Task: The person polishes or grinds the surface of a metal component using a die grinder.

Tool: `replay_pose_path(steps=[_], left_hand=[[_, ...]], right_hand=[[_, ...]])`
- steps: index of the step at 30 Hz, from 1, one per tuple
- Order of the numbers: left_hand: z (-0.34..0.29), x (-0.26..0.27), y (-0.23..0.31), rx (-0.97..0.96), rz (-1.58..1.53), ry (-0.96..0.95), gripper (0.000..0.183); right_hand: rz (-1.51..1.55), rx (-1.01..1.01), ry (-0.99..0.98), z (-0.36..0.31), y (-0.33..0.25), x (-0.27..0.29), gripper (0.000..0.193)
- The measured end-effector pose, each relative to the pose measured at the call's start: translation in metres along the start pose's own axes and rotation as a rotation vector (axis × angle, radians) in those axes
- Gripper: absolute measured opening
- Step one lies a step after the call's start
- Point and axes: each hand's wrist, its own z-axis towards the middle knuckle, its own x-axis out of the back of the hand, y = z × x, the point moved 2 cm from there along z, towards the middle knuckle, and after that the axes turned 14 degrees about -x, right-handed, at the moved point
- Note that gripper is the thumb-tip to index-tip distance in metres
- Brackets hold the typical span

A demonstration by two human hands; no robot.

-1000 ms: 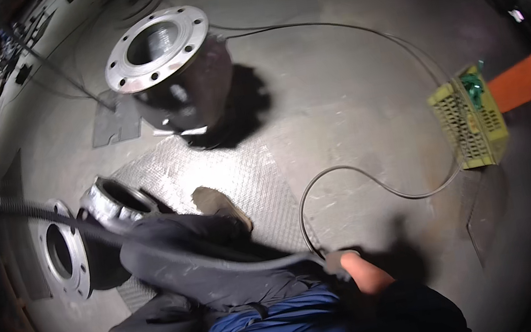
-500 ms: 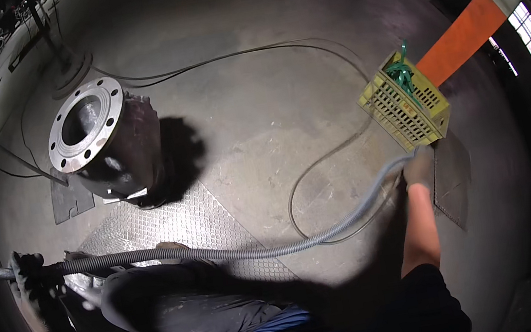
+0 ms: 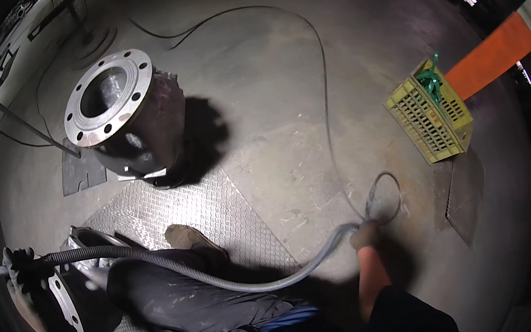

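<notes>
Left hand (image 3: 27,280): is gripping corrugated hose (image 3: 263,286), fingers curled, near its metal tip. Flanged pipe (image 3: 160,127): is standing by checkered plate (image 3: 207,209)'s upper edge. Hose: is sagging across plate's right edge. Right hand (image 3: 363,236): is grasping hose, looking closed. Yellow crate (image 3: 430,126): is sitting farther right.

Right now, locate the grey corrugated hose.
In the head view, the hose runs below centre from the left hand, far left, past the dark trousers to the right hand, right of centre.
</notes>
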Motion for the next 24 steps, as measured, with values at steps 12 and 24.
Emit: replay_pose_path(steps=[12, 24], left_hand=[[0.017, 0.019, 0.03, -0.246, 0.285, 0.106, 0.056], [-0.011, -0.032, -0.019, -0.011, -0.364, 0.281, 0.055]], right_hand=[[0.867, 0.157, 0.211, 0.005, -0.027, 0.153, 0.025], [0.806, -0.164, 1.4, -0.003, 0.306, 0.428, 0.04]])
